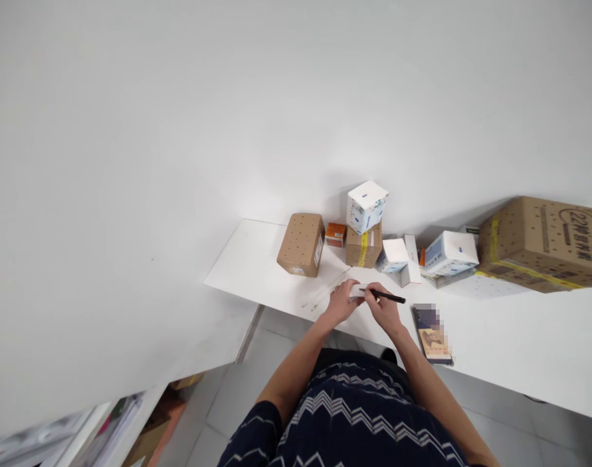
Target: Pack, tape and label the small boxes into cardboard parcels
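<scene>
You are at a white table (519,344) pushed up against a plain white wall (227,117) that fills most of the view, and the table's near edge runs slantwise from upper left to lower right. Your left hand (342,302) rests on the tabletop with its fingers curled onto a small white item (358,291), pinning it flat; what the item is cannot be told at this size. Your right hand (384,310) sits just beside it, closed around a black pen (388,297) whose tip lies at the white item while the barrel points off to the right. Near your right wrist, on the table, lies a dark phone-like slab (432,335), partly blurred. Along the wall stands a row of parcels: a brown cardboard box (301,244) at the left, a small orange box (335,234) next to it, then a brown box with yellow tape (364,248) that carries a white and blue carton (367,206) on top. Further right are more white cartons (450,253) and a large printed cardboard box (543,243) at the far end. Below the table a pale tiled floor (271,363) shows, with a white shelf unit (130,415) at lower left holding some coloured things too blurred to name.
</scene>
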`<state>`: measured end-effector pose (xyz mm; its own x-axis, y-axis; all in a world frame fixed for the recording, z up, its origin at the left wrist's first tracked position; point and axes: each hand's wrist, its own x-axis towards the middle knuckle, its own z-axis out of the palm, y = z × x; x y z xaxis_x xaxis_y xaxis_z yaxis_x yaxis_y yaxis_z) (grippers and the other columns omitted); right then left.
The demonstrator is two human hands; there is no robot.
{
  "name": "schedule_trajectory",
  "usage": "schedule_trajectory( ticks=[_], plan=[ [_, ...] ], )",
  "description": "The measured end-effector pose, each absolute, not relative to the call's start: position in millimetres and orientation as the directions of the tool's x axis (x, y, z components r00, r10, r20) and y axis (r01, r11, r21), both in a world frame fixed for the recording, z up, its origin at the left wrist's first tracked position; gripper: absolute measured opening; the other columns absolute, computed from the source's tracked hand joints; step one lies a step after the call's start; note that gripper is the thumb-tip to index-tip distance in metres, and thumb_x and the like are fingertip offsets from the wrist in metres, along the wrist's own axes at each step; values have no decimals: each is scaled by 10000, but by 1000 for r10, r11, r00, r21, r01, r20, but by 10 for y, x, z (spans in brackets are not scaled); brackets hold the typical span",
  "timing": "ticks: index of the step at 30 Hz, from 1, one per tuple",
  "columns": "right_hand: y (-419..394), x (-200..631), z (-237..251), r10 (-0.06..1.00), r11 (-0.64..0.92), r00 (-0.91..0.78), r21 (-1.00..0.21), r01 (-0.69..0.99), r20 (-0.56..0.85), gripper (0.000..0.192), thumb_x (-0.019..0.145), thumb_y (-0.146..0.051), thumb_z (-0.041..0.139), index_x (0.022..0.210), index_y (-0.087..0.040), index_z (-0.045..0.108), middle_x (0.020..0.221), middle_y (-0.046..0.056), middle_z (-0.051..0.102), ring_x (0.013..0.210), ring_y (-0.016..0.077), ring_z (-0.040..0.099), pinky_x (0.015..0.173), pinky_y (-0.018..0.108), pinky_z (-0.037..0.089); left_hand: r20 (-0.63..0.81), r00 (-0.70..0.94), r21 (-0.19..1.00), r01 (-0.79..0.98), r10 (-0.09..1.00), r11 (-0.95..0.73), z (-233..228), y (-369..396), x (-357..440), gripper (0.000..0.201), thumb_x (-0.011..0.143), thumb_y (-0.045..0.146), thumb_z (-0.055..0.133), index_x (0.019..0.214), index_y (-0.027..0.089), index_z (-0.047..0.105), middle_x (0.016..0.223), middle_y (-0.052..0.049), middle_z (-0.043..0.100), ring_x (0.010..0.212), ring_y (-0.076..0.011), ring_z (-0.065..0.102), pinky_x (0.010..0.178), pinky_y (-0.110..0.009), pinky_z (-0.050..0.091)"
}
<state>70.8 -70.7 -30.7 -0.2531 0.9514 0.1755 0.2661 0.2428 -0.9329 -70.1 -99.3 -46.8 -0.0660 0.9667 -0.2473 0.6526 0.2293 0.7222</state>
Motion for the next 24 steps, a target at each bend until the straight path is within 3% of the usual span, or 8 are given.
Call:
schedule_trajectory(
  ticks=[4,6,8,10,12,16,20,24],
  plan=[
    [-695,842,-398,997,10,81,-996,-87,3,141,797,-330,527,738,-204,504,549,-55,508,509,113,479,509,239,381,-244,-52,722,657,968,217,-453,-1028,-706,447,784,386,598,1198,272,472,1199,-25,560,1128,-247,496,968,-398,379],
    [-676,987,-520,975,-70,203,-990,-126,-95,175,806,-369,493,753,-201,496,530,-53,516,480,114,488,485,236,376,-252,-44,719,661,967,217,-456,-1037,-710,449,787,381,595,1205,277,469,1217,-25,551,1135,-249,491,973,-399,375],
    [-657,1165,-689,968,-207,173,-968,142,-182,227,833,-385,426,762,-191,520,545,-25,556,504,129,534,514,246,405,-254,-49,716,662,966,222,-470,-1038,-710,445,788,369,595,1205,282,469,1230,-24,545,1137,-248,491,975,-398,373],
    [-646,1332,-886,934,-296,12,-758,581,-356,253,841,-364,415,714,-185,542,536,-2,582,539,143,575,567,252,425,-243,-60,718,660,968,221,-489,-1036,-705,444,787,358,597,1205,283,467,1235,-23,545,1137,-245,494,978,-397,373],
    [-641,1447,-1080,874,-281,-58,-598,751,-483,187,760,-299,557,615,-181,545,503,10,583,571,169,604,590,257,420,-230,-66,722,657,971,216,-504,-1038,-697,442,789,360,597,1202,276,466,1231,-25,551,1131,-242,501,973,-397,378],
    [-624,1510,-1356,837,-259,-52,-477,840,-545,119,678,-238,662,630,-156,590,590,68,635,721,239,646,656,286,421,-216,-61,725,658,974,202,-517,-1064,-687,433,798,372,590,1199,262,469,1226,-34,561,1131,-243,506,970,-404,383],
    [-630,1555,-1421,859,-263,25,-399,878,-511,326,842,-355,485,1029,-109,590,874,150,668,906,271,628,763,332,423,-207,-56,720,668,977,191,-526,-1097,-683,432,800,355,592,1205,275,464,1243,-23,558,1143,-237,502,985,-404,375],
    [-800,1737,-1415,912,-294,191,-252,922,-363,520,859,-462,422,1251,-124,464,1219,232,510,1128,358,496,859,445,387,-192,-58,718,673,980,180,-536,-1102,-675,425,803,345,594,1201,270,465,1242,-23,559,1146,-239,501,981,-403,380]
  ],
)
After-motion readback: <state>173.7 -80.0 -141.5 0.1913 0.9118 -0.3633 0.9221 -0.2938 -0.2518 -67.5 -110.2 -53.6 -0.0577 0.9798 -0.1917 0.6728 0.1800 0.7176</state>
